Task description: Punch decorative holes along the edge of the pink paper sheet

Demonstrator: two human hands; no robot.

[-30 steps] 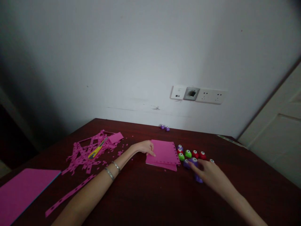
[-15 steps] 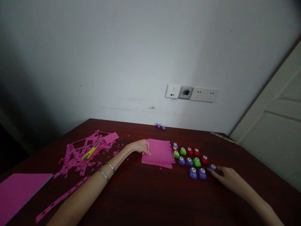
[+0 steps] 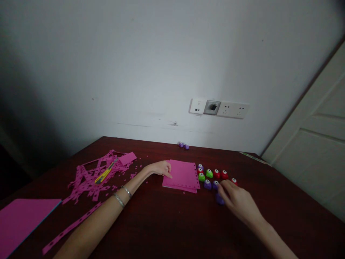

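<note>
My left hand [image 3: 161, 168] is closed on the left edge of a small stack of pink paper sheets [image 3: 183, 172], its thumb lying on top. Small dark holes run along the stack's right and lower edges. My right hand [image 3: 239, 201] has its fingers curled over a purple craft hole punch [image 3: 220, 199] in the front row, covering its eye-like top. Behind it stand more punches with white-and-black tops: purple ones [image 3: 207, 185], green ones [image 3: 209, 173] and red ones [image 3: 224, 174]. The right hand hides part of the group.
A heap of punched pink paper strips [image 3: 88, 178] lies at the left, with a yellow utility knife [image 3: 104, 175] on top. A large pink sheet [image 3: 24, 219] covers the near left corner. Two purple punches [image 3: 183, 145] stand against the wall, below wall sockets [image 3: 233, 109].
My right hand has moved left from the rightmost purple punch to the left one in the front row. My left hand has stayed on the pink paper.
</note>
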